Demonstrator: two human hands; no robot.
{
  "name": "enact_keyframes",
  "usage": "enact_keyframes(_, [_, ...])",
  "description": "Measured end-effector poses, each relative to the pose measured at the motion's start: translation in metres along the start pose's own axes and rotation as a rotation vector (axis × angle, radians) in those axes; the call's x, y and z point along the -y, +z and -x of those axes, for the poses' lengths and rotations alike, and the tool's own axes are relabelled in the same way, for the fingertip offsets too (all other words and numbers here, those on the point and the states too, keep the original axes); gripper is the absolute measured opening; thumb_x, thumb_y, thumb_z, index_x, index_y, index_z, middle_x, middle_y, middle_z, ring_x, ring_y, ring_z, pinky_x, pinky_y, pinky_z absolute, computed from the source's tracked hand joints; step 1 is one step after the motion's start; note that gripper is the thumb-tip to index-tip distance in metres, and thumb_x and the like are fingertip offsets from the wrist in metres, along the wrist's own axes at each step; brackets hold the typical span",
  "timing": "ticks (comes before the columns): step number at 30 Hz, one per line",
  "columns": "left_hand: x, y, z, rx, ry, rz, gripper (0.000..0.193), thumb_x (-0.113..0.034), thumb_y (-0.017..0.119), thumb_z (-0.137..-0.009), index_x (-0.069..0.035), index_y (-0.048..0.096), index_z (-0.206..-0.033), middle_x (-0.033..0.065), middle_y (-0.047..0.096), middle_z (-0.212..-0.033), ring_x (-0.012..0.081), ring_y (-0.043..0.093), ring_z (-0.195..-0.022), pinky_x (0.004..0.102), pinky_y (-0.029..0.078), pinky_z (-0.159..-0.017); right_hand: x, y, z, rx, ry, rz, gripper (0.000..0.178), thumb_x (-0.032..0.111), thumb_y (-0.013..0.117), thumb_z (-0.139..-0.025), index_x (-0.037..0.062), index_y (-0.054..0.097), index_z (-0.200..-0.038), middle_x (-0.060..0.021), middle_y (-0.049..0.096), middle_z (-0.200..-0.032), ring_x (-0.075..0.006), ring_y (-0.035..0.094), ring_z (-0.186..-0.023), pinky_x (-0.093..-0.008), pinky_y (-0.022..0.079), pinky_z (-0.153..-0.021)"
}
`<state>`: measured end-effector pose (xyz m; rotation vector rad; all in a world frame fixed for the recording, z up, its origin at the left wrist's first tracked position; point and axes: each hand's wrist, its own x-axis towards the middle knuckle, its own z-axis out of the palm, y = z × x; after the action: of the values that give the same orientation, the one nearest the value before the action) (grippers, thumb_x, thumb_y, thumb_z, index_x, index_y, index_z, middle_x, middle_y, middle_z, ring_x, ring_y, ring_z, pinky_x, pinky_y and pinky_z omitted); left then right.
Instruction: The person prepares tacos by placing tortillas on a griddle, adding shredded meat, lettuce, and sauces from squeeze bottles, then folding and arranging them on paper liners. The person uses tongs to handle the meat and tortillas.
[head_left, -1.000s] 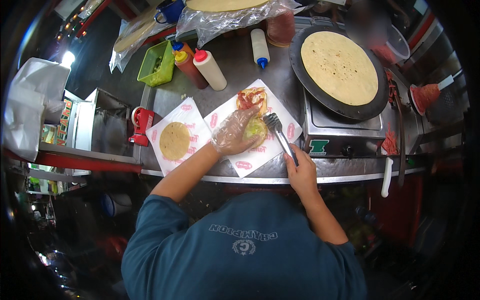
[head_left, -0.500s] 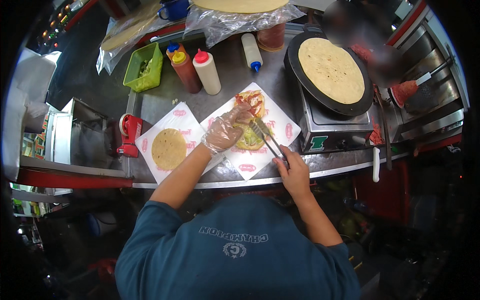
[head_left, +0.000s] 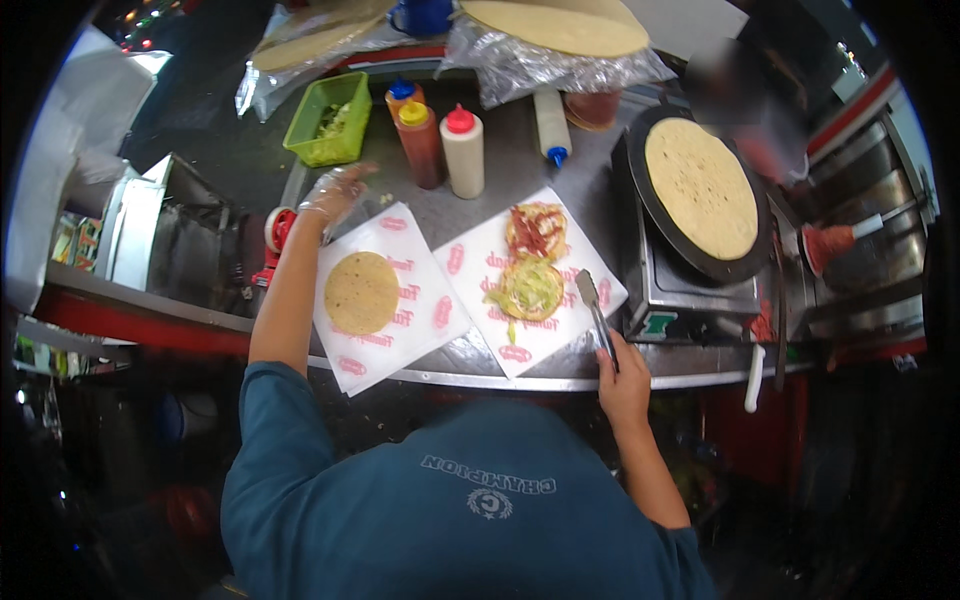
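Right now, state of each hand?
Left hand: open, gloved, nothing visible in it, near the green container.
Right hand: closed, holding the tongs.

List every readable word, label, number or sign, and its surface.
Wording isn't copied here.
Left square white paper sheet: pink lettering, partly covered.
Right square white paper sheet: likewise.
Dark teal shirt: pale arched word over round emblem, legible.
Green label on steel burner: too small.
Coloured background panels: too blurred.

The left hand [head_left: 338, 195] (clear-gloved) was stretched forward. To its right, nearer the torso [head_left: 450, 540], the right hand [head_left: 626, 380] was curled.
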<state>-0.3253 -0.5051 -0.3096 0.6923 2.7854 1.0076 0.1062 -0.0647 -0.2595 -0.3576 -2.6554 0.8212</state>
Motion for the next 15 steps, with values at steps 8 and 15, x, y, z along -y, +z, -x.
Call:
enact_keyframes(8, [-0.014,0.050,-0.005,0.042,0.103,-0.377,0.021,-0.022,0.069,-0.098,-0.012,0.075,-0.115,0.0180,0.073,-0.106,0.0370,0.069,-0.102,0.0472,0.056,-0.090,0.011,0.000,-0.011,0.041,-0.076,-0.178,0.040,0.015,0.075,-0.097,-0.0024,0.067,-0.132,-0.0167,0.066,-0.092,-0.0273,0.065,-0.071,-0.0377,0.052,-0.066])
enact_keyframes(15, [-0.024,-0.014,-0.060,-0.526,0.018,-0.052,0.025,-0.028,0.065,-0.101,-0.007,0.073,-0.113,0.0181,0.075,-0.109,0.0376,0.072,-0.096,0.0475,0.056,-0.085,0.003,-0.005,0.012,0.045,-0.071,-0.246,0.042,0.014,0.075,-0.097,-0.0056,0.066,-0.133,-0.0209,0.071,-0.106,-0.0319,0.070,-0.087,-0.0393,0.056,-0.081])
